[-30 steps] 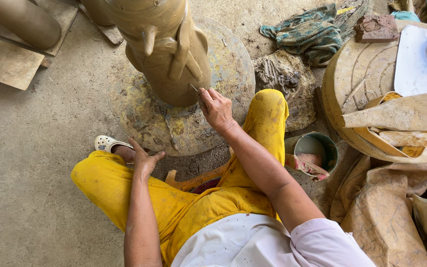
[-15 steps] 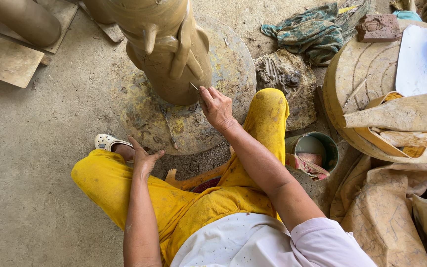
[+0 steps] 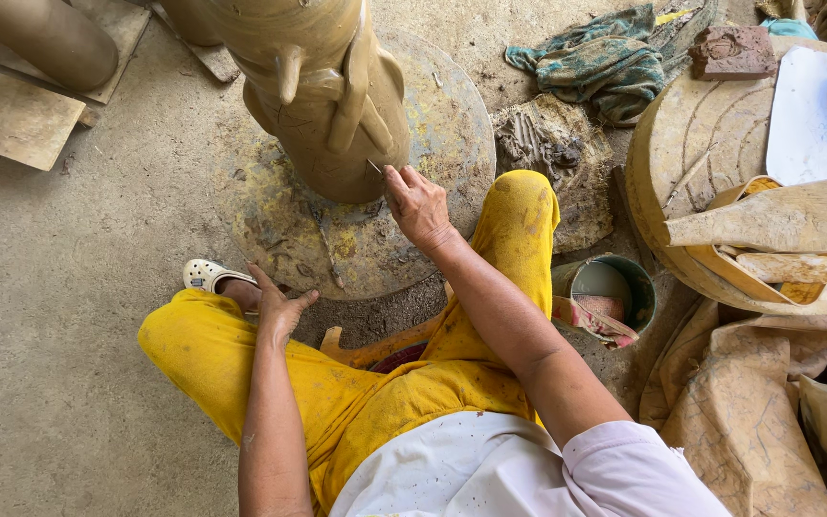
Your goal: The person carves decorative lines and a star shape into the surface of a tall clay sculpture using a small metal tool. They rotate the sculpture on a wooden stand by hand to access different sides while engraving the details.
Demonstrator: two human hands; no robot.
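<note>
Pinching a thin tool [image 3: 373, 167] against the clay figure [image 3: 323, 96], the right hand [image 3: 418, 204] works low on it, while the left hand [image 3: 278, 308], fingers spread, rests on the knee for balance.

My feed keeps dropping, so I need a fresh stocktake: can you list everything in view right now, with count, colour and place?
clay figure: 1, tan, upright on the round stone slab
round stone slab: 1, grey with yellow stains, floor centre
thin tool: 1, dark, tip against the figure
clay cylinder: 1, tan, top left on a board
cloth: 1, green, floor top centre
clay lump: 1, grey-brown, right of the slab
bucket: 1, green, by the right knee
brick: 1, reddish, top right
round board: 1, tan, far right
white sheet: 1, on the round board
left hand: resting on the left knee
right hand: grip on the thin tool
</note>
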